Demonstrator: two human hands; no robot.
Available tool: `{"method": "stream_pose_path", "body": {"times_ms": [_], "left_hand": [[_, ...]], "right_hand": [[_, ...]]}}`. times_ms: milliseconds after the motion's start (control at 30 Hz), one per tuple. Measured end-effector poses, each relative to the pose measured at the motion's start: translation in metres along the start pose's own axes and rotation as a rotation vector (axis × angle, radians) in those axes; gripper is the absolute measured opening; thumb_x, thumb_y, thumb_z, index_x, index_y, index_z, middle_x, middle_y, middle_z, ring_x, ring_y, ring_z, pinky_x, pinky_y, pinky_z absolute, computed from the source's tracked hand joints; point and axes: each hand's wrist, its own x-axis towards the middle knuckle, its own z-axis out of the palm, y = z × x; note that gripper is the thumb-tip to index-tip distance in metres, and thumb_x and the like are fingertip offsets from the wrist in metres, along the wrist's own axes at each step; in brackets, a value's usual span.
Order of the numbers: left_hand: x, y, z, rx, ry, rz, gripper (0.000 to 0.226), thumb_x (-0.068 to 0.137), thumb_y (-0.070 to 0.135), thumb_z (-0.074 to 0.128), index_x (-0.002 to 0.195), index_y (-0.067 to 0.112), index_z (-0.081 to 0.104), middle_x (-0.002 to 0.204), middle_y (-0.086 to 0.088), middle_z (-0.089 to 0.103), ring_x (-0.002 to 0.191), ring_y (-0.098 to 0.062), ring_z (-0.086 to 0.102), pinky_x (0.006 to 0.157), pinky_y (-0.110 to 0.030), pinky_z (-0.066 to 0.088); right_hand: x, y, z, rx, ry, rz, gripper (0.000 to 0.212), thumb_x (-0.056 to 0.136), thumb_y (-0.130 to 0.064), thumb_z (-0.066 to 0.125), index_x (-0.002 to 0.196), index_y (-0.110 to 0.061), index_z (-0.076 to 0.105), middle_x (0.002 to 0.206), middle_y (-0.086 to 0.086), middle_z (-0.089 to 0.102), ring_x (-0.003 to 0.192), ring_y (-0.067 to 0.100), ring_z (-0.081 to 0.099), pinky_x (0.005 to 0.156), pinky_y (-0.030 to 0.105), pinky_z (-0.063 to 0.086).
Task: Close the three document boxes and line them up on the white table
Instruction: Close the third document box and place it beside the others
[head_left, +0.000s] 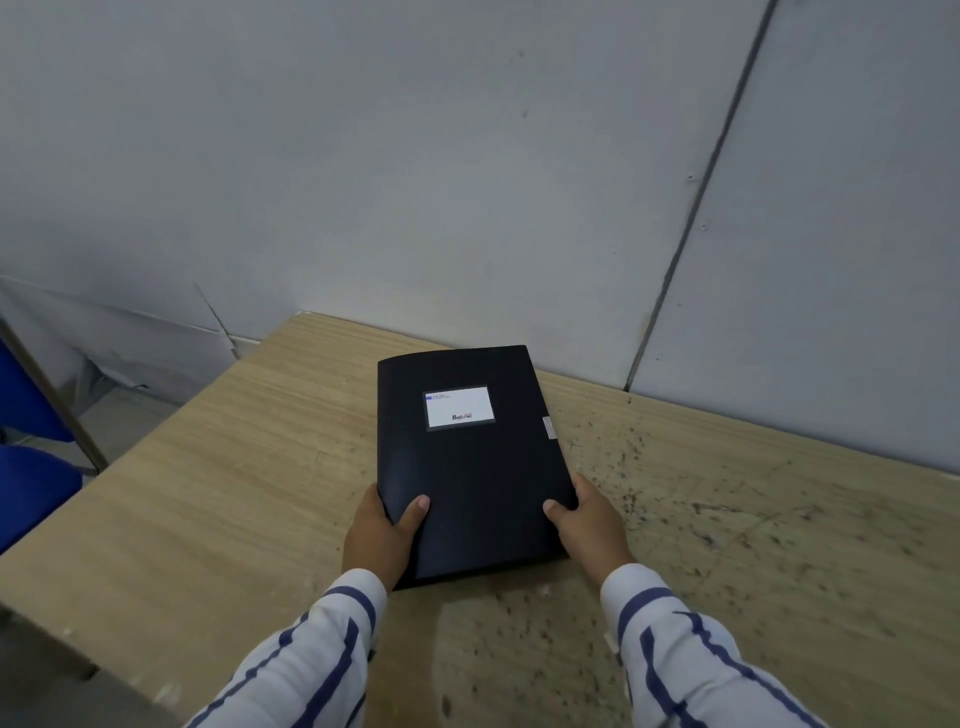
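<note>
Both hands, left (382, 535) and right (589, 525), are clamping the closed black box (475, 478) (white label up). It's lying over a wood-tone table (234, 493).

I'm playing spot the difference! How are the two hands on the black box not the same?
The left hand grips the box by its left edge; the right hand grips the right edge. The left thumb lies farther in across the lid than the right thumb. Both have thumbs on top and striped sleeves.

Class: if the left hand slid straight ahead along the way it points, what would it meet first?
Nothing on the wooden table; past the edge, the wall seems first, though depth is unclear. The left hand grips the black box.
</note>
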Motion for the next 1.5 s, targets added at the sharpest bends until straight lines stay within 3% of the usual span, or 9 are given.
{"method": "stream_pose_path", "body": {"times_ms": [567, 767, 900, 1000, 1300, 1500], "left_hand": [[-0.180, 0.019, 0.005, 0.002, -0.109, 0.188, 0.049, 0.084, 0.049, 0.063, 0.118, 0.016, 0.050, 0.096, 0.000, 0.057, 0.077, -0.024, 0.052, 0.069, -0.032, 0.040], [-0.249, 0.038, 0.031, 0.018, -0.216, 0.237, 0.040, 0.084, 0.050, 0.062, 0.109, 0.021, 0.050, 0.093, 0.001, 0.059, 0.070, -0.019, 0.054, 0.055, -0.028, 0.039], [-0.284, 0.064, 0.064, 0.014, -0.272, 0.275, 0.039, 0.083, 0.049, 0.062, 0.109, 0.022, 0.050, 0.091, 0.003, 0.059, 0.069, -0.016, 0.054, 0.055, -0.028, 0.039], [-0.312, 0.086, 0.098, 0.000, -0.311, 0.306, 0.041, 0.084, 0.048, 0.063, 0.112, 0.020, 0.052, 0.093, 0.002, 0.060, 0.069, -0.015, 0.053, 0.054, -0.027, 0.039], [-0.421, 0.164, 0.228, -0.044, -0.407, 0.314, 0.049, 0.084, 0.047, 0.063, 0.121, 0.017, 0.052, 0.110, -0.005, 0.065, 0.094, -0.030, 0.062, 0.073, -0.034, 0.045], [-0.483, 0.199, 0.301, -0.059, -0.437, 0.296, 0.049, 0.085, 0.048, 0.062, 0.122, 0.018, 0.051, 0.112, -0.005, 0.065, 0.089, -0.026, 0.060, 0.071, -0.032, 0.042]], "right_hand": [[-0.186, 0.086, -0.075, 0.108, 0.229, -0.005, 0.035, 0.089, -0.020, 0.055, 0.124, -0.026, 0.055, 0.117, -0.001, 0.065, 0.103, 0.025, 0.060, 0.092, 0.042, 0.051], [-0.250, 0.130, -0.122, 0.147, 0.306, 0.038, 0.036, 0.088, -0.018, 0.056, 0.123, -0.026, 0.057, 0.112, -0.003, 0.066, 0.099, 0.023, 0.061, 0.088, 0.038, 0.052], [-0.274, 0.161, -0.163, 0.180, 0.373, 0.064, 0.035, 0.088, -0.017, 0.056, 0.122, -0.027, 0.057, 0.101, -0.007, 0.063, 0.095, 0.020, 0.060, 0.084, 0.035, 0.051], [-0.289, 0.188, -0.200, 0.202, 0.415, 0.093, 0.034, 0.088, -0.018, 0.056, 0.121, -0.027, 0.057, 0.106, -0.004, 0.065, 0.098, 0.022, 0.061, 0.088, 0.039, 0.053], [-0.317, 0.290, -0.347, 0.139, 0.490, 0.134, 0.026, 0.091, -0.020, 0.054, 0.117, -0.019, 0.056, 0.113, 0.004, 0.065, 0.099, 0.026, 0.060, 0.090, 0.038, 0.052], [-0.326, 0.346, -0.432, 0.098, 0.491, 0.164, 0.028, 0.090, -0.019, 0.054, 0.117, -0.018, 0.056, 0.113, 0.004, 0.064, 0.100, 0.027, 0.059, 0.092, 0.039, 0.051]]}}
